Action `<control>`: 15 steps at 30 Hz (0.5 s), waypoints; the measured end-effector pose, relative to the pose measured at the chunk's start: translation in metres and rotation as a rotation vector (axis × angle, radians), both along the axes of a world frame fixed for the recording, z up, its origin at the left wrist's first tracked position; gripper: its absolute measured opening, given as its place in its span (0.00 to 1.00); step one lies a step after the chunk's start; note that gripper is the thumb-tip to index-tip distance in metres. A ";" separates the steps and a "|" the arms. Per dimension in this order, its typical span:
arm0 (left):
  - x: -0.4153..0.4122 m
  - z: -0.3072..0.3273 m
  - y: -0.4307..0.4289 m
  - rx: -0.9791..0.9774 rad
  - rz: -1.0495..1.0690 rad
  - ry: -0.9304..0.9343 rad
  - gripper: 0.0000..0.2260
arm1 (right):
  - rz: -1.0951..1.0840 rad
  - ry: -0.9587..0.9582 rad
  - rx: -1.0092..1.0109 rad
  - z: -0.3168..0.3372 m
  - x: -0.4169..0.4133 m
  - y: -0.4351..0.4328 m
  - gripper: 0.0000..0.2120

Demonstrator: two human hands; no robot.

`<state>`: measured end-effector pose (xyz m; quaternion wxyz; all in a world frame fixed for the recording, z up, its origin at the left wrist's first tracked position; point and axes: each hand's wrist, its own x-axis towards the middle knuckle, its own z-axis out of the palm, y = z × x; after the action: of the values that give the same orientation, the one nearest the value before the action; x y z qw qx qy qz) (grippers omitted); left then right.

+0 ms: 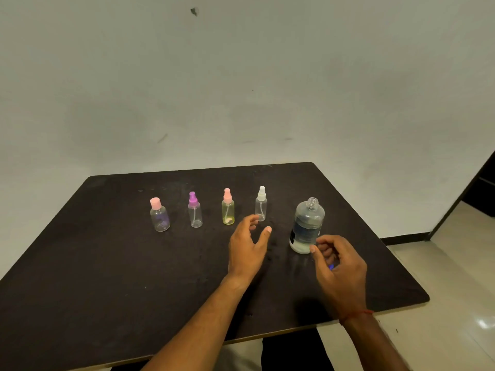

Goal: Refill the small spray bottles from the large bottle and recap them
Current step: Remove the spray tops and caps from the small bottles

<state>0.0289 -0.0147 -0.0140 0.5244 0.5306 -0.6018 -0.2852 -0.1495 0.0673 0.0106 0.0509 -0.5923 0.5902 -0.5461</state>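
Note:
Four small bottles stand in a row on the black table (107, 263): a round one with a pink flip cap (159, 215), a clear one with a purple sprayer (195, 210), a yellowish one with a pink sprayer (228, 207) and a clear one with a white sprayer (261, 203). The large clear bottle (306, 226), partly filled with its threaded neck uncapped, stands upright to their right. My left hand (247, 245) hovers open just in front of the white-sprayer bottle. My right hand (338, 263) is curled beside the large bottle's base, and a small blue cap (331, 266) shows inside its fingers.
The table's right edge (401, 263) lies close to my right hand, with pale tiled floor (455, 303) beyond it. A plain wall (241, 89) rises behind the table. A dark doorway (482, 188) opens at the far right.

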 end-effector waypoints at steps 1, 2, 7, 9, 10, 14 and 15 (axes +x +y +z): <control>0.004 -0.002 0.000 0.007 0.011 0.001 0.16 | 0.031 -0.005 -0.003 0.004 0.008 -0.002 0.10; 0.008 -0.003 0.000 0.012 0.023 0.003 0.16 | 0.058 -0.010 0.000 0.007 0.016 -0.004 0.10; 0.027 -0.007 -0.001 0.007 0.067 0.016 0.14 | 0.144 0.005 0.098 0.015 0.051 -0.023 0.12; 0.035 -0.007 -0.001 0.005 0.068 0.022 0.13 | 0.190 0.043 0.154 0.015 0.062 -0.039 0.15; 0.040 -0.007 -0.001 0.004 0.070 0.027 0.12 | 0.208 0.087 0.174 0.015 0.068 -0.048 0.17; 0.055 -0.005 -0.007 0.001 0.080 0.028 0.12 | 0.186 0.199 0.183 0.023 0.083 -0.090 0.21; 0.057 -0.003 -0.009 0.005 0.079 0.024 0.12 | 0.160 0.200 0.178 0.027 0.086 -0.100 0.22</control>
<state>0.0857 -0.0239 -0.0173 0.5410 0.5517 -0.5734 -0.2724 -0.0638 -0.0329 0.0377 0.0875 -0.6820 0.5892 -0.4243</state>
